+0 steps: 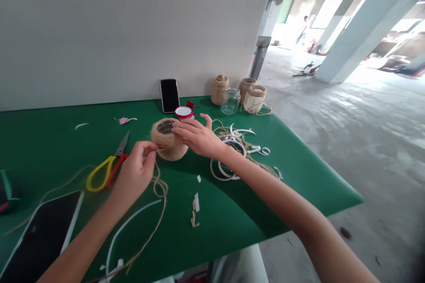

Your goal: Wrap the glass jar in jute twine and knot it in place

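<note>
A jar wrapped in jute twine (172,152) stands on the green table, its dark round mouth facing up. My right hand (199,137) rests over the jar's right side and rim, fingers spread and thumb raised. At the jar's left side my left hand (141,163) pinches the twine close to the wrapping. Loose twine (162,188) hangs from there and curls over the table toward the front edge. Just left of my left hand lie scissors (111,166) with one yellow and one red handle, blades apart.
Twine-covered jars (220,90) and a clear glass jar (230,101) stand at the back right. A phone (169,96) leans on the white panel (133,40). Tape rolls (214,169) and scraps lie right; a tablet-like device (43,234) lies front left. The table's edge (318,159) runs along the right.
</note>
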A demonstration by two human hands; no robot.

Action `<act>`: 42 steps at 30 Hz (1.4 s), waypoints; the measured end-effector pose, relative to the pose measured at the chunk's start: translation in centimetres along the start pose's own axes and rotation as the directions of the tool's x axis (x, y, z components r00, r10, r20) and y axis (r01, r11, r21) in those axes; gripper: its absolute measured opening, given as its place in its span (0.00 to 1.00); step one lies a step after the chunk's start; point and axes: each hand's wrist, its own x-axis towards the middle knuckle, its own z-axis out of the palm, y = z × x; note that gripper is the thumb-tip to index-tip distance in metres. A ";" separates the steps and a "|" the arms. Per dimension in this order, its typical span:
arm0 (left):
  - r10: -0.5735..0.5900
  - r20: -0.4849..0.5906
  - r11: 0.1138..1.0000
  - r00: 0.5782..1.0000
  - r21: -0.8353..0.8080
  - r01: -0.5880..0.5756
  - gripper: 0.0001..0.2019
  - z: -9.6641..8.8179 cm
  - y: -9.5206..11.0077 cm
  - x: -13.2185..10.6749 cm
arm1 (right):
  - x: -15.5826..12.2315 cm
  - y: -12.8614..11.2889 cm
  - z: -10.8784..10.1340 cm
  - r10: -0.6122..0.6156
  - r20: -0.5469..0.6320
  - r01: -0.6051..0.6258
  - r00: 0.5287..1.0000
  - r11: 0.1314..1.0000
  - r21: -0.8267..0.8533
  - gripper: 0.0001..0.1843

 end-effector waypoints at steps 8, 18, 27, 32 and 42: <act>0.217 -0.066 0.948 0.974 0.254 -0.194 0.09 -0.6 -1.4 0.1 | 0.1 -0.6 0.0 0.036 0.006 -0.036 0.999 0.999 0.001 0.19; 0.421 -0.041 0.825 0.906 0.434 -0.363 0.08 -0.6 -2.5 0.3 | -0.1 -0.5 0.2 0.047 0.018 -0.046 0.999 0.998 -0.039 0.20; 0.445 -0.024 0.804 0.895 0.451 -0.388 0.07 -0.9 -2.6 0.2 | -0.3 -0.9 -0.1 0.040 -0.025 -0.040 0.999 0.999 -0.015 0.20; 0.488 -0.022 0.780 0.872 0.460 -0.425 0.07 -0.8 -2.8 0.1 | -0.1 -1.0 0.6 0.035 -0.050 -0.038 0.998 0.998 -0.059 0.20; 0.519 -0.003 0.765 0.855 0.449 -0.462 0.07 -0.5 -3.2 0.2 | -0.1 -1.1 1.0 0.062 -0.070 -0.067 0.996 0.994 -0.082 0.20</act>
